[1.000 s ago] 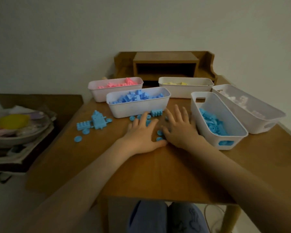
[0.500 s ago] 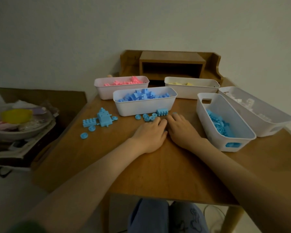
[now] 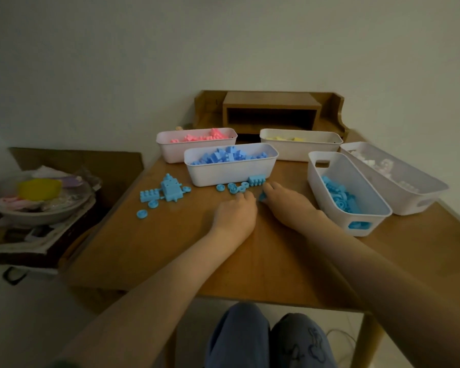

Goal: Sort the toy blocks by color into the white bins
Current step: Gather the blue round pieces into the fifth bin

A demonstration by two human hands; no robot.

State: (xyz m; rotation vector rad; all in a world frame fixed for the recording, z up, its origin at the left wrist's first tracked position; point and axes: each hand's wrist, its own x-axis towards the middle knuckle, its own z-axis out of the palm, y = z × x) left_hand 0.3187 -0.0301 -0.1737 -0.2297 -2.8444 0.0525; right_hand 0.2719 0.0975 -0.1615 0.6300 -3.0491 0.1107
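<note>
Your right hand (image 3: 284, 201) curls round a small blue piece (image 3: 262, 197) and your left hand (image 3: 234, 212) lies curled beside it, its grip unclear, while the bins (image 3: 231, 172) hold most blocks sorted and several blue bits (image 3: 170, 191) lie loose on the desk (image 3: 170, 248).

Light is running dim and flat. Plain pale wall (image 3: 223, 49) is filling the top half, going slightly greenish. Wooden table (image 3: 170, 248) is sitting close to it, one round leg (image 3: 367, 338) showing bottom right. Small wooden shelf unit (image 3: 271, 112) is standing at the table's far edge, open cubby facing the camera. Brown cardboard sheet (image 3: 77, 160) is leaning on the wall at left, a bowl (image 3: 37, 211) resting on stacked clutter before it. Pale floor (image 3: 24, 314) is showing below, thin cable (image 3: 340, 338) lying near the leg
</note>
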